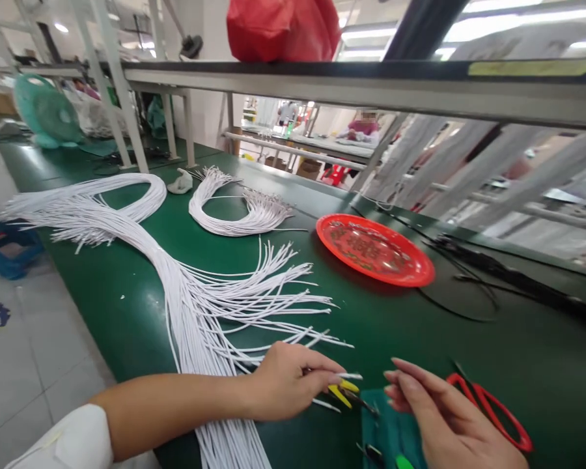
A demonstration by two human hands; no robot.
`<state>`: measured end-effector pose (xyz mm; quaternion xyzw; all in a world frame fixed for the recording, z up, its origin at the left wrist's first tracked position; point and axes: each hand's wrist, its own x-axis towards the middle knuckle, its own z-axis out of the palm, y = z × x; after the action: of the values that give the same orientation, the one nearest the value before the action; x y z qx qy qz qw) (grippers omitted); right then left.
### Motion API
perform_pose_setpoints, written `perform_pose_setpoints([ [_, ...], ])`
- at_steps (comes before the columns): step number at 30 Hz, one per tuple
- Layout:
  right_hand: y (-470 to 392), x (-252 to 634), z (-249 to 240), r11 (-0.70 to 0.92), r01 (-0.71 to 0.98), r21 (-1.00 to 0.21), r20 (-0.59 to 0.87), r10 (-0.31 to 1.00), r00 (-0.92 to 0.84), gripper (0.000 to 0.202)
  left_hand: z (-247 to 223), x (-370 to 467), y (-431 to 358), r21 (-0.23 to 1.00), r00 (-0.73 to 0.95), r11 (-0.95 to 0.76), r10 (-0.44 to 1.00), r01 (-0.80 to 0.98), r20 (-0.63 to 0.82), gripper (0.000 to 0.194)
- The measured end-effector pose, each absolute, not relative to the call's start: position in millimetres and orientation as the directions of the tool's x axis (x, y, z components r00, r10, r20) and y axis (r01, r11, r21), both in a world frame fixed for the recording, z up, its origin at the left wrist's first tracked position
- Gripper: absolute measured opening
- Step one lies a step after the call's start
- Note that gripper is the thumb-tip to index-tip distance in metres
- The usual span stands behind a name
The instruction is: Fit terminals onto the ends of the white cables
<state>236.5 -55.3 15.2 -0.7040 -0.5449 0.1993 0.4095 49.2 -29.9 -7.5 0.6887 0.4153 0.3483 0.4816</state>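
Observation:
Many white cords (195, 319) lie in a long bundle across the green table, their loose ends fanned to the right. My left hand (293, 381) is closed over the bundle's right side, pinching one white cord whose tip sticks out past the fingertips. Just right of that tip, my right hand (434, 410) has its thumb and fingers pressed together; whether anything small is between them is too small to tell. Between the hands are a yellow-handled tool (342, 392) and a teal cloth or pad (388, 426). Red-handled scissors (501, 413) lie beyond my right hand.
A red patterned tray (375, 251) sits behind the hands. A curved white cord bundle (239, 215) lies further back. Black cables (517, 277) stretch along the right. A shelf (322, 88) crosses above, holding a red bag (283, 29). A person (364, 127) sits in the distance.

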Motion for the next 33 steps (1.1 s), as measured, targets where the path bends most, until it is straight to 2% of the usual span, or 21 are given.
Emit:
perform_pose_setpoints([
  [2,-59.4,233.8,21.5,0.152,0.739,-0.656,0.363,0.923,0.132,0.023,-4.8,50.9,-29.9,0.937,0.403,-0.229,0.909,0.263,0.110,0.025],
  [4,-61.8,229.4,24.5,0.411,0.794,-0.448,0.538,0.833,-0.128,0.018,-4.9,52.2,-31.0,0.913,0.392,-0.272,0.909,0.304,0.140,0.022],
  [7,-61.8,225.1,25.7,0.591,0.789,-0.169,0.592,0.701,-0.398,0.017,-7.7,52.0,-31.8,0.887,0.427,-0.346,0.883,0.305,0.197,0.021],
  [9,-60.5,224.1,26.6,0.622,0.778,-0.089,0.581,0.667,-0.467,0.018,-9.0,50.5,-30.2,0.891,0.468,-0.366,0.858,0.269,0.211,0.020],
  [11,-59.4,222.1,27.9,0.630,0.765,-0.134,0.578,0.677,-0.456,0.016,-8.7,48.3,-27.2,0.920,0.488,-0.324,0.853,0.221,0.183,0.019],
  [12,-59.2,219.8,28.0,0.618,0.756,-0.214,0.569,0.708,-0.418,0.014,-8.1,47.2,-25.4,0.941,0.489,-0.280,0.858,0.188,0.158,0.018],
  [14,-59.3,212.0,25.5,0.517,0.714,-0.472,0.511,0.820,-0.256,0.011,-6.3,45.0,-22.3,0.983,0.480,-0.155,0.873,0.093,0.092,0.018],
  [15,-59.3,206.5,22.5,0.418,0.658,-0.626,0.438,0.887,-0.146,0.012,-5.6,44.0,-21.1,0.997,0.473,-0.073,0.880,0.034,0.048,0.019],
  [17,-58.9,193.6,13.3,0.173,0.450,-0.876,0.232,0.970,0.078,0.017,-5.0,42.7,-19.6,0.991,0.468,0.102,0.882,-0.085,-0.051,0.024],
  [18,-58.2,186.9,7.8,0.059,0.307,-0.950,0.113,0.981,0.160,0.020,-5.4,42.4,-19.3,0.975,0.465,0.178,0.880,-0.134,-0.097,0.026],
  [20,-56.1,174.2,-2.8,-0.091,0.011,-0.996,-0.085,0.959,0.269,0.026,-8.0,42.3,-19.2,0.937,0.458,0.280,0.875,-0.208,-0.160,0.030],
  [22,-53.6,164.1,-10.7,-0.139,-0.219,-0.966,-0.200,0.937,0.286,0.028,-12.2,42.9,-19.2,0.906,0.445,0.330,0.875,-0.263,-0.189,0.031],
  [25,-51.3,156.1,-16.8,-0.140,-0.342,-0.929,-0.243,0.928,0.282,0.028,-17.3,44.2,-19.5,0.871,0.430,0.370,0.877,-0.325,-0.212,0.031],
  [27,-51.8,156.1,-18.6,-0.133,-0.241,-0.961,-0.213,0.915,0.344,0.029,-18.0,45.0,-20.3,0.870,0.427,0.373,0.878,-0.322,-0.218,0.031],
  [30,-55.0,162.9,-19.9,-0.103,0.194,-0.976,-0.009,0.901,0.435,0.030,-16.3,46.0,-22.9,0.912,0.420,0.332,0.883,-0.241,-0.210,0.031],
  [33,-58.1,172.9,-20.8,0.070,0.632,-0.772,0.326,0.897,0.299,0.026,-16.0,47.1,-26.6,0.970,0.379,0.223,0.909,-0.095,-0.172,0.028],
])
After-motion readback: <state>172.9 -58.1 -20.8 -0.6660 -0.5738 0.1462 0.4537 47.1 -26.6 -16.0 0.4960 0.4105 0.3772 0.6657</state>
